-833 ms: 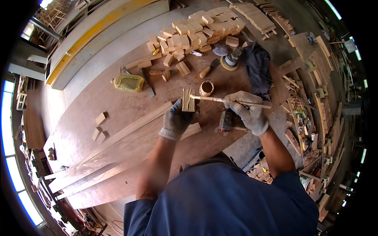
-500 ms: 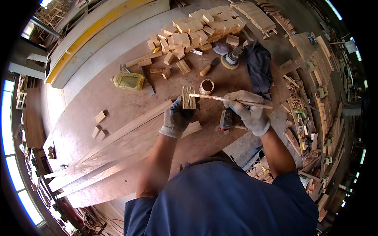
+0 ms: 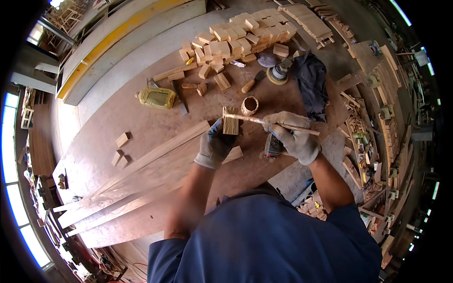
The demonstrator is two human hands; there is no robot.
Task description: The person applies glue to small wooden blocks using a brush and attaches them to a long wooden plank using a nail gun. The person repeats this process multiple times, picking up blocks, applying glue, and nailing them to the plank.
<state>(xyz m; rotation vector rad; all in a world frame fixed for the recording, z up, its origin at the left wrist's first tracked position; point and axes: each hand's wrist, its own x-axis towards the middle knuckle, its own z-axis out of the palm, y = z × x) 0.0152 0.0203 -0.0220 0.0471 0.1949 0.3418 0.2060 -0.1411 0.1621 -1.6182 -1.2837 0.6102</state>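
Note:
My left hand (image 3: 212,145), in a grey glove with dark fingertips, grips a small wooden block (image 3: 230,124) by its edges. Streaks of what looks like glue run along the block's upward face. In my gloved right hand (image 3: 295,137) is a thin wooden stick (image 3: 250,119), lying nearly level, with its coated tip over the block's upper left edge. Just beyond the stick stands a round pot (image 3: 249,104) with a crusted, smeared rim. Close below my right hand lies a dark power tool (image 3: 272,146).
Long boards (image 3: 155,155) cross the tabletop (image 3: 99,137) at left. A plastic bottle of yellowish liquid (image 3: 158,97), a hammer (image 3: 181,101), a brush (image 3: 253,82), a sander (image 3: 278,73) and a dark cloth (image 3: 311,82) lie around. Wooden blocks (image 3: 236,40) are piled at the far side.
My right hand has shifted slightly left, and the stick's tip has moved from the middle of the block's upper part to its upper left edge. My left hand still holds the block.

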